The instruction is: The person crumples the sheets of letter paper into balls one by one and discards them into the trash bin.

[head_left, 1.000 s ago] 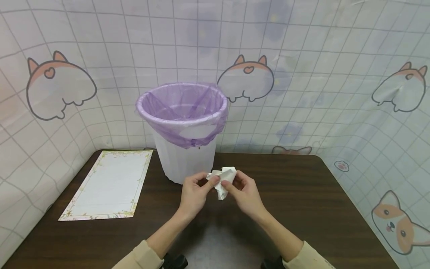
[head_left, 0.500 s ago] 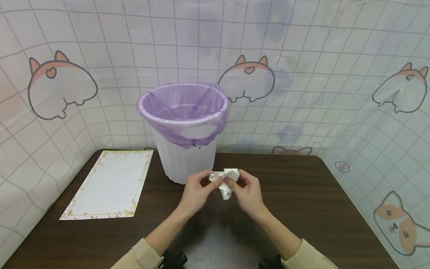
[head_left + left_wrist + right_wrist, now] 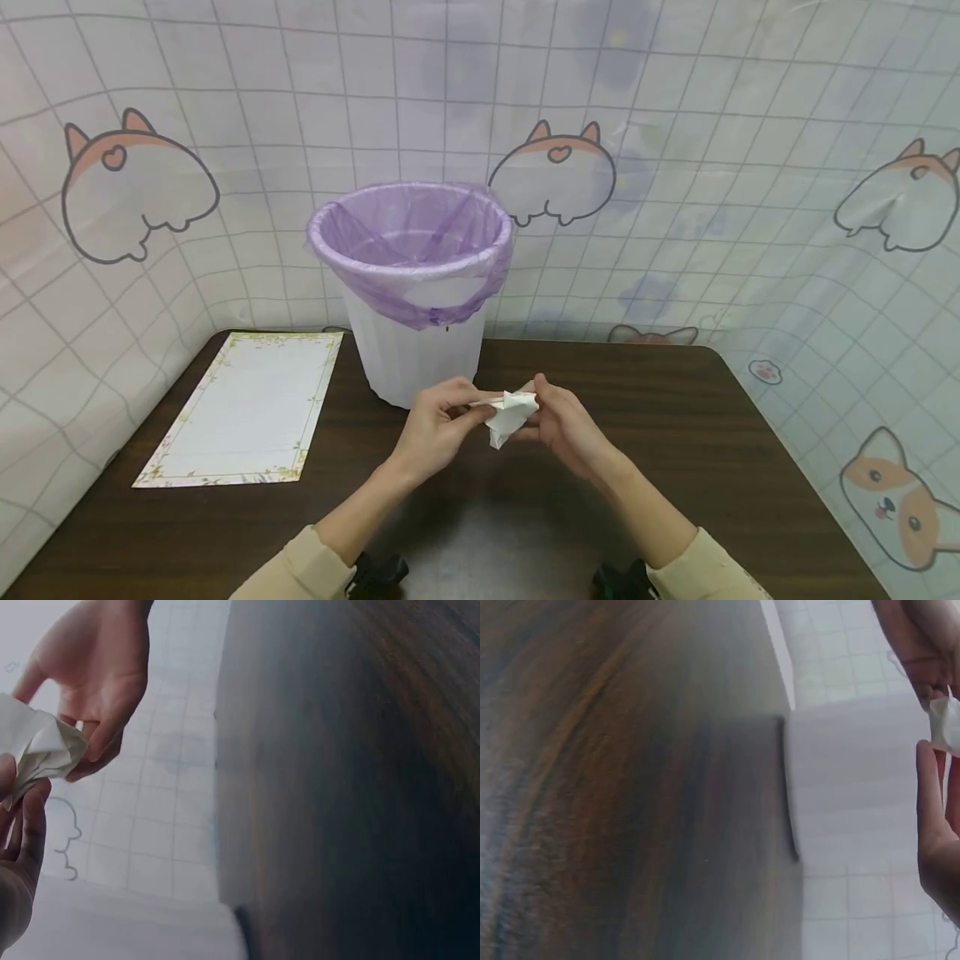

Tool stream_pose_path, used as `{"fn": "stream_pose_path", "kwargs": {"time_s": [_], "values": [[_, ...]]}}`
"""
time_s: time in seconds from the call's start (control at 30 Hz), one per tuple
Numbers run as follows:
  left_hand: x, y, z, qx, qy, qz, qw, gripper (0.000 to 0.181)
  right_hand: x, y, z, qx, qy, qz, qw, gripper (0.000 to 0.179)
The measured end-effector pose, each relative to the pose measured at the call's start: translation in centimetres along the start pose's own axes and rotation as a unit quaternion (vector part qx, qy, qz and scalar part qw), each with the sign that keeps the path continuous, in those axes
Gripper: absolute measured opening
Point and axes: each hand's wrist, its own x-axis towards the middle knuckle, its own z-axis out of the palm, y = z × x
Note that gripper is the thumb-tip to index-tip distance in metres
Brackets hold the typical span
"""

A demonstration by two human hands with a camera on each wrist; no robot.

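A small crumpled piece of white paper point(image 3: 512, 418) is held above the table, in front of the bin. My left hand point(image 3: 433, 431) pinches its left side between thumb and fingers. On the other side, my right hand point(image 3: 572, 429) has its fingers extended, with the fingertips at the paper's right edge. The left wrist view shows folds in the paper point(image 3: 49, 742) and the right hand point(image 3: 101, 671) with loosely spread fingers. At the edge of the right wrist view, only part of the paper point(image 3: 943, 724) appears between the hands.
A white bin point(image 3: 416, 354) with a purple liner point(image 3: 431, 317) stands at the back of the dark wooden table point(image 3: 637, 417). To its left lies a flat sheet with a floral border point(image 3: 251, 408). A patterned cloth point(image 3: 697, 192) surrounds the table.
Earlier both hands pinched the paper with thumbs on top. Now the right hand has loosened its pinch and turned, its fingers straighter, while the left keeps hold of the paper.
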Motion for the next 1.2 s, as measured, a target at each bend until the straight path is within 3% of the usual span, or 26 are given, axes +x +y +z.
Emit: {"fn": "stream_pose_path", "kwargs": {"time_s": [0.13, 0.23, 0.33, 0.43, 0.53, 0.7, 0.83, 0.97, 1.07, 1.2], "values": [[0.2, -0.1, -0.4, 0.025, -0.018, 0.060, 0.9977, 0.020, -0.1, -0.4, -0.5, 0.031, -0.058, 0.041, 0.9970, 0.035], [0.3, 0.0, -0.6, 0.039, -0.030, 0.091, 0.9946, 0.020, -0.2, -0.4, -0.8, 0.072, -0.110, 0.058, 0.9896, 0.035], [0.3, 0.0, -0.7, 0.052, -0.035, 0.103, 0.9927, 0.022, -0.1, -0.3, -0.8, 0.104, -0.149, 0.063, 0.9813, 0.035], [0.2, 0.1, -0.8, 0.061, -0.034, 0.102, 0.9923, 0.022, 0.0, -0.2, -0.7, 0.110, -0.155, 0.065, 0.9796, 0.033], [0.3, 0.1, -0.7, 0.067, -0.026, 0.083, 0.9939, 0.025, -0.1, -0.1, -0.3, 0.086, -0.135, 0.070, 0.9846, 0.037], [0.6, 0.3, -0.7, 0.057, -0.007, 0.030, 0.9979, 0.033, 0.1, 0.5, 0.6, 0.004, -0.081, 0.054, 0.9952, 0.043], [0.9, 0.6, -0.6, 0.036, -0.005, -0.041, 0.9985, 0.030, 0.2, 0.9, 1.0, -0.036, -0.053, 0.027, 0.9976, 0.039], [1.0, 0.7, -0.8, -0.015, -0.010, -0.118, 0.9928, 0.022, 0.2, 0.9, 1.2, -0.057, -0.033, 0.012, 0.9977, 0.039], [0.8, 0.7, -1.1, -0.046, -0.013, -0.136, 0.9895, 0.017, 0.3, 0.7, 1.5, -0.082, -0.016, 0.003, 0.9965, 0.035], [0.5, 0.7, -1.4, -0.070, -0.013, -0.131, 0.9888, 0.019, 0.5, 0.6, 2.0, -0.142, 0.013, -0.026, 0.9895, 0.021]]}}
